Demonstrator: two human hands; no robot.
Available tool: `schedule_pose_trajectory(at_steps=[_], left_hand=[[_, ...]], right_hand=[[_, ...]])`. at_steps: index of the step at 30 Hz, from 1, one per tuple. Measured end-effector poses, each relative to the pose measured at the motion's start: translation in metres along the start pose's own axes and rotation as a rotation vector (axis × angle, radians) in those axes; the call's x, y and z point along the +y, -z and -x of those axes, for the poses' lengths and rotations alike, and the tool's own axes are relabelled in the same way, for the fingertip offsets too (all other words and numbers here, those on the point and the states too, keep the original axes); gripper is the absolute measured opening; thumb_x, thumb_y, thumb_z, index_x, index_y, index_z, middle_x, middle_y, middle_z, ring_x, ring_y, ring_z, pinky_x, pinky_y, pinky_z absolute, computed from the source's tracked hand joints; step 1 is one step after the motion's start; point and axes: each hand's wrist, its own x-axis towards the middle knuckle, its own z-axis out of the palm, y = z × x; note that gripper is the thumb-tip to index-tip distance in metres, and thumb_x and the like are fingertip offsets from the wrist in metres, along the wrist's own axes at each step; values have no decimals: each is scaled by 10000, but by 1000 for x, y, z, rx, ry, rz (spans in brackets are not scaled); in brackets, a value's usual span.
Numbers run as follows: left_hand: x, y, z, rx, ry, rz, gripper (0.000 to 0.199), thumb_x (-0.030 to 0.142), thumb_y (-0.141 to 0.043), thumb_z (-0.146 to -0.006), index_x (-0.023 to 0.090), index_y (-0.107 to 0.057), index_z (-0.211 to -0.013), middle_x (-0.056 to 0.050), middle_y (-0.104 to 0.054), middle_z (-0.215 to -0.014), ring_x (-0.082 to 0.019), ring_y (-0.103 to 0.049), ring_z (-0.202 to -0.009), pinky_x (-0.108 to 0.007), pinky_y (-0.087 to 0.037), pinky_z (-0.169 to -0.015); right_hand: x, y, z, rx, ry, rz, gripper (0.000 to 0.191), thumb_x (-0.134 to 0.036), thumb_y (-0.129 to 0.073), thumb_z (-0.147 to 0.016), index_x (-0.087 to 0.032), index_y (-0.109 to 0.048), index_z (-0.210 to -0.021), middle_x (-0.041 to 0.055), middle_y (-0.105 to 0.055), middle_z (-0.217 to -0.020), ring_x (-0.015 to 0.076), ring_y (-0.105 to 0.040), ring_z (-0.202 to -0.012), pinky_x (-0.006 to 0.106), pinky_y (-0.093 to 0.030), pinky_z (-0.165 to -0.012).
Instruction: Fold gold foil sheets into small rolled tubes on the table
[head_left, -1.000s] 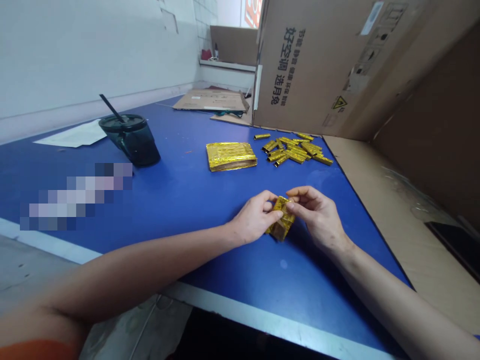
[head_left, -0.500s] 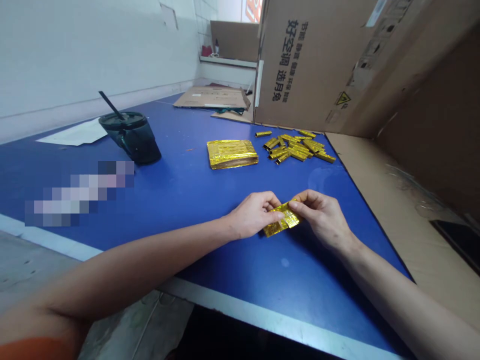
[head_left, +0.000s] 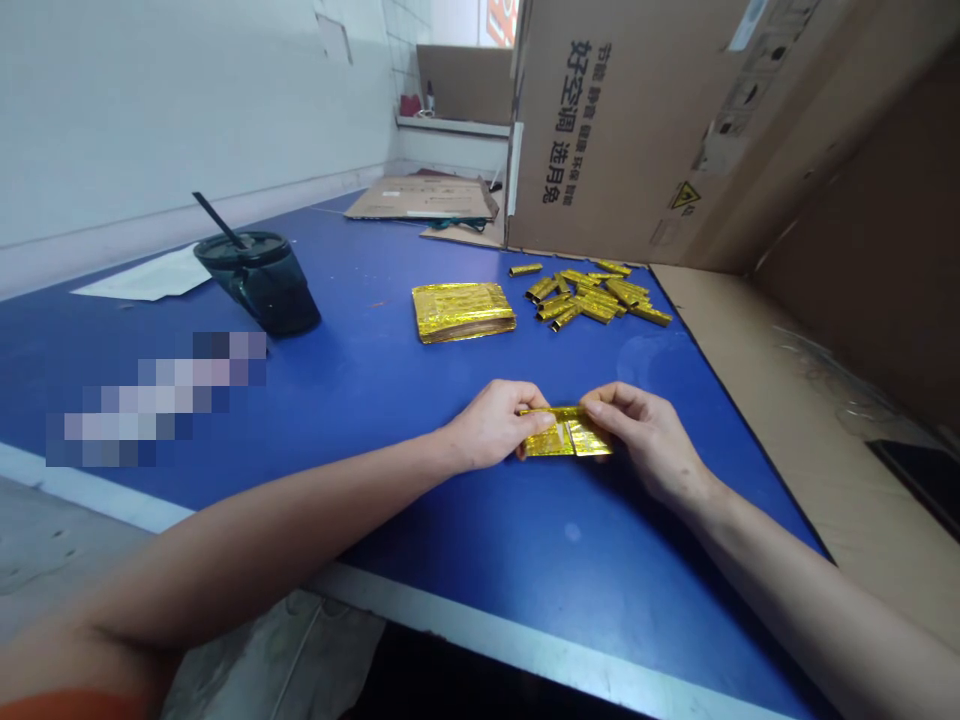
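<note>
A sheet of shiny gold foil paper [head_left: 559, 438] is stretched between my two hands just over the blue table, its far edge folded over. My left hand [head_left: 499, 425] pinches its left end, thumb on top. At the other end, the thumb and fingers of my right hand [head_left: 641, 430] grip the upper right corner. Beyond my hands lies a stack of flat gold foil paper [head_left: 463, 310]. To the right of that stack, several narrow folded gold foil pieces [head_left: 596, 297] rest in a loose heap.
A dark lidded cup [head_left: 262, 280] with a straw stands at the left, beside a white paper [head_left: 139, 275]. A large cardboard box [head_left: 622, 130] rises behind the heap, and flat cardboard [head_left: 420, 198] lies farther back. The blue table [head_left: 480, 545] has a pale front edge.
The gold foil paper has turned from a slant to nearly level and shows more of its face. My left hand has shifted slightly left, while both hands keep their hold.
</note>
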Motion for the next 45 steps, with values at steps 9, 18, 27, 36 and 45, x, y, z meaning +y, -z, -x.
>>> schedule_pose_trajectory(at_steps=[9, 18, 27, 36, 45], left_hand=[[0, 2, -2, -24, -12, 41, 70, 159, -453, -789, 121, -482, -738, 53, -483, -483, -44, -468, -354, -148, -372, -358], [1, 7, -3, -51, -14, -26, 102, 147, -401, -814, 123, -479, -751, 44, -494, -524, -45, -487, -371, -150, -384, -373], [-4, 3, -3, -51, -17, -138, 120, 209, -418, -806, 133, -490, -749, 47, -479, -495, -59, -486, -368, -156, -372, -365], [-6, -3, 4, -120, -41, -213, 146, 245, -409, -799, 145, -507, -756, 50, -478, -487, -64, -485, -376, -159, -363, -377], [-5, 7, -3, -87, 19, -264, 141, 248, -404, -799, 150, -484, -737, 64, -442, -461, -67, -445, -344, -165, -325, -348]], right_hand=[[-1, -3, 2, -34, -16, 13, 251, -396, -615, -676, -154, -549, -665, -26, -550, -473, 78, -462, -340, 205, -362, -342], [4, -2, -1, -106, -38, -21, 258, -402, -568, -714, -154, -545, -650, -26, -547, -467, 74, -451, -344, 199, -338, -349], [2, 2, -2, -163, -46, 109, 269, -429, -558, -714, -162, -524, -718, -41, -517, -531, 76, -453, -425, 202, -345, -409], [-5, 3, 4, -372, -7, 374, 292, -411, -481, -776, -172, -474, -609, -76, -355, -467, 49, -295, -395, 178, -230, -360], [1, 16, -6, -347, -40, 438, 286, -385, -425, -807, -175, -460, -617, -64, -435, -426, 46, -330, -342, 169, -251, -345]])
